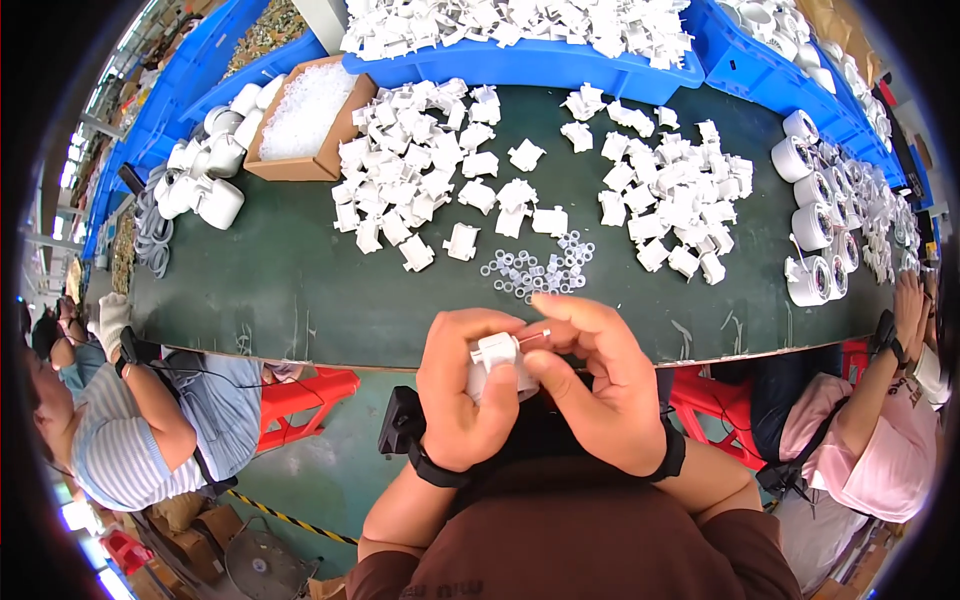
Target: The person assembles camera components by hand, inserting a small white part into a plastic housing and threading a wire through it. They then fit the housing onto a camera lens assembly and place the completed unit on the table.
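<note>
**Two hands fitting a small pin into a white plastic part**

Both hands meet close together just below the near edge of a dark green table [300, 290]. The left hand [455, 400] is closed around a white plastic housing [497, 352], holding it upright against the palm. The right hand [600, 385] pinches a thin pin-like piece [537, 335] between thumb and forefinger, its tip touching the top of the housing. To do this well, the left hand's hold should probably stay firm and the pin go in straight, since the piece looks slight and easy to bend or drop.

On the table, just beyond the hands, lies a small cluster of clear plastic rings [540, 270]. Farther back are two loose heaps of white housings [420, 160], one left and one right. A cardboard box of tiny white pieces [305, 110] and blue bins [520, 60] stand behind. Round white fittings [810, 220] line the right edge. Other people sit at either side; nothing blocks the hands.
</note>
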`<move>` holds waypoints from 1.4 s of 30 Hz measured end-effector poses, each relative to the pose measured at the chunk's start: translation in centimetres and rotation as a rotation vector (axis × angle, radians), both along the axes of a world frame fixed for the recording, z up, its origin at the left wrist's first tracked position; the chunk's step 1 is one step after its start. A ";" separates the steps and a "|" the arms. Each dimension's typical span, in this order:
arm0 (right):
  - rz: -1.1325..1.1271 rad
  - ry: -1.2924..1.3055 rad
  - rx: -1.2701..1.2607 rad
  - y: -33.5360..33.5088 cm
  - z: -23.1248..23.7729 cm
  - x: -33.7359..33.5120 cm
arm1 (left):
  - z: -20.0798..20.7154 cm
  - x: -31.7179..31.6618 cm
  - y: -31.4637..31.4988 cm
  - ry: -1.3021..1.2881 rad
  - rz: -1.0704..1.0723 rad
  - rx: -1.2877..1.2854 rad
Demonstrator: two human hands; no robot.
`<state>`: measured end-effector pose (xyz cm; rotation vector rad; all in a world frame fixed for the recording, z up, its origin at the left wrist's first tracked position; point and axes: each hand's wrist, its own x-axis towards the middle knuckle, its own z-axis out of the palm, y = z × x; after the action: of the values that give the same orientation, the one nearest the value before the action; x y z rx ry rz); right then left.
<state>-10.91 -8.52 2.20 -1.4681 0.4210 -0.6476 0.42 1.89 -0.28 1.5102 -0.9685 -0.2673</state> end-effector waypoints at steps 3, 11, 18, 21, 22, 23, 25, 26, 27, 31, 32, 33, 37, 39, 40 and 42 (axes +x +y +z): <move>0.004 -0.031 -0.311 -1.2 -0.2 0.1 | -0.2 0.1 1.0 0.312 -0.091 -0.029; -0.110 -0.016 -0.611 -1.5 0.8 -0.7 | 2.0 1.1 0.5 0.108 -0.136 0.116; -0.225 0.446 -0.855 -7.4 -0.1 -0.8 | 2.6 0.6 -0.8 -0.549 -0.035 0.248; -0.319 0.455 -0.904 -7.5 -0.9 0.6 | 2.4 0.6 -1.0 -0.559 -0.039 0.250; -0.311 0.455 -0.941 -7.4 -1.3 0.9 | 2.3 0.8 -0.9 -0.535 -0.037 0.247; -0.303 0.456 -0.979 -7.3 -1.6 1.1 | 2.2 0.8 -0.9 -0.537 -0.036 0.250; -0.326 0.436 -0.977 -7.2 -1.9 1.1 | 2.0 0.7 -0.7 -0.510 -0.040 0.245; -0.337 0.451 -0.944 -7.2 -1.8 1.2 | 2.0 0.7 -0.7 -0.509 -0.040 0.248; -0.347 0.468 -0.912 -7.2 -1.8 1.2 | 2.0 0.6 -0.7 -0.506 -0.030 0.240; -0.337 0.451 -0.801 -7.7 -1.9 0.9 | 2.1 0.4 -0.9 -0.523 -0.030 0.254; -0.332 0.448 -0.766 -7.9 -1.9 0.6 | 2.0 0.4 -0.8 -0.520 -0.028 0.254; -0.326 0.446 -0.731 -8.0 -1.9 0.4 | 1.8 0.4 -0.8 -0.521 -0.030 0.255; -0.344 0.429 -0.645 -8.4 -1.2 0.3 | 1.6 0.7 -0.5 -0.500 -0.045 0.254; -0.324 0.466 -0.493 -7.7 0.6 -0.3 | 1.7 0.8 -0.5 -0.506 -0.049 0.254; -0.251 0.407 -0.286 -7.3 1.4 -0.9 | 1.7 0.8 -0.5 -0.512 -0.056 0.250; -0.087 0.337 0.031 -6.1 2.8 -1.8 | 1.8 0.6 -0.6 -0.502 -0.049 0.259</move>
<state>-12.75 -14.60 5.02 -1.5392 0.7554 -0.4589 1.04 1.26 1.56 1.8386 -1.4094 -0.0444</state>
